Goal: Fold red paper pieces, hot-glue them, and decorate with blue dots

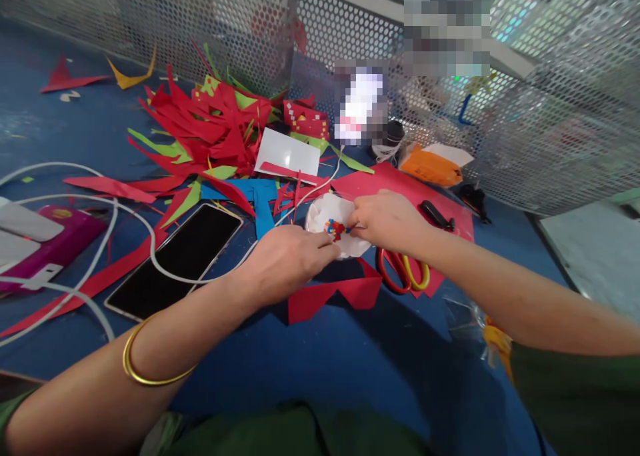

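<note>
left hand (293, 259) and right hand (384, 219) over a white dish's (331, 206) edges, can't tell if pinching, scissors (405, 273) by right, blue table (280, 363) below

White, shallow, roundish dish (326, 208) on the blue surface (260, 369), opening upward, rim partly covered. Inside I see a small cluster of pieces (335, 229), mostly red, some blue, bunched; individual shapes too small for me to read.
</note>
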The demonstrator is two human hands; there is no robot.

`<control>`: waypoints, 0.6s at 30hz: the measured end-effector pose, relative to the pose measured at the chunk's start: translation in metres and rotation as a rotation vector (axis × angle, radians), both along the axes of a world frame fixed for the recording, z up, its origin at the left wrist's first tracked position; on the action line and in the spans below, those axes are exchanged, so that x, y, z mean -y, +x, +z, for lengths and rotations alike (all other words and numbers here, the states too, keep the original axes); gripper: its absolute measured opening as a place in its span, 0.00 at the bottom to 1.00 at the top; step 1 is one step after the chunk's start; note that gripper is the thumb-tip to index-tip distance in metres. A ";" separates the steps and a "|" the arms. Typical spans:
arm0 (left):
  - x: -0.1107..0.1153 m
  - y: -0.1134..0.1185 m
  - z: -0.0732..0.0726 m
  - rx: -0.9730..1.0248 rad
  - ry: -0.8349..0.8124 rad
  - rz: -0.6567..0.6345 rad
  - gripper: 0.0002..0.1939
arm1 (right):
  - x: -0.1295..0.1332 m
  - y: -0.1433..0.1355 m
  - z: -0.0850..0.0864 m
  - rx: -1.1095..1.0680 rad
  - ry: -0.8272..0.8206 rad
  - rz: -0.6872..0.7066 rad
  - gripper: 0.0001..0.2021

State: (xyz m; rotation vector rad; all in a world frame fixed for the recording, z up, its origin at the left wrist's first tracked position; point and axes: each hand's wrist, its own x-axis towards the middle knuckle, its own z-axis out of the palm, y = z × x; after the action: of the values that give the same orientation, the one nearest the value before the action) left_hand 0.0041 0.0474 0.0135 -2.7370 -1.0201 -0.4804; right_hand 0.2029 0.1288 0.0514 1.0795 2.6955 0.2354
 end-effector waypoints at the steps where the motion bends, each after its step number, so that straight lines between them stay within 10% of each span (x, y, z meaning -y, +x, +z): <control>1: 0.000 0.000 0.000 -0.007 -0.006 0.000 0.10 | -0.001 -0.002 0.000 0.014 0.002 0.016 0.07; 18: 0.001 0.000 0.002 -0.029 -0.030 0.012 0.11 | -0.007 -0.018 0.006 0.227 -0.052 0.084 0.07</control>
State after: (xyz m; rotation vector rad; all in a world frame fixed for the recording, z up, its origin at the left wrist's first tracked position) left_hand 0.0040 0.0464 0.0158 -2.7538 -1.0444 -0.4264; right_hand 0.1852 0.1359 0.0571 0.8692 2.5307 0.2827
